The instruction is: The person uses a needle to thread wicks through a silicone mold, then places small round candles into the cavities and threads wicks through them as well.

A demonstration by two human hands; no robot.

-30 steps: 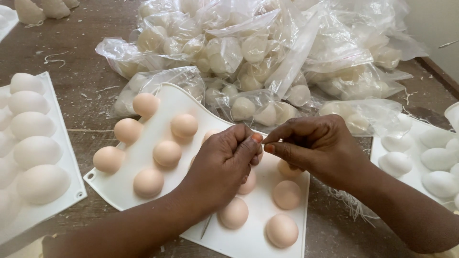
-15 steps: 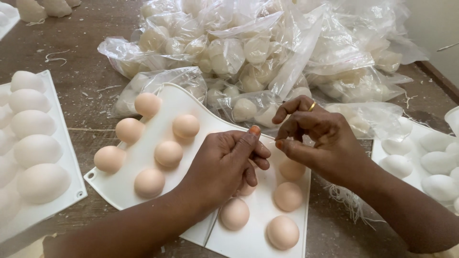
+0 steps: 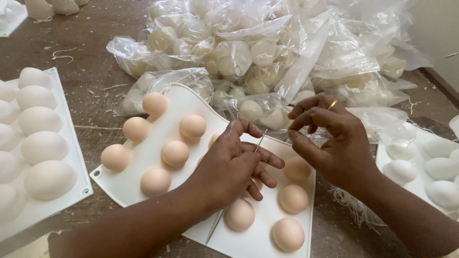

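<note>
My left hand (image 3: 232, 167) rests over a white flexible mould tray (image 3: 158, 177) that carries several peach egg-shaped domes (image 3: 175, 153). Its fingers are closed on a thin metal needle (image 3: 261, 139) that points up and to the right. My right hand (image 3: 334, 138), with a gold ring on one finger, hovers just right of the needle tip. Its thumb and forefinger are pinched together on what looks like a fine pale strand (image 3: 283, 130). The two hands are a few centimetres apart. The left palm hides some of the domes.
A heap of clear plastic bags (image 3: 267, 52) full of white egg shapes lies behind the tray. White trays of larger white eggs stand at the left (image 3: 71, 148) and the right (image 3: 382, 157). All of it sits on a brown wooden table (image 3: 91, 33) strewn with pale shavings.
My right hand has lifted and drawn away to the right of the left hand. My left hand has shifted slightly, and the needle now shows between the hands.
</note>
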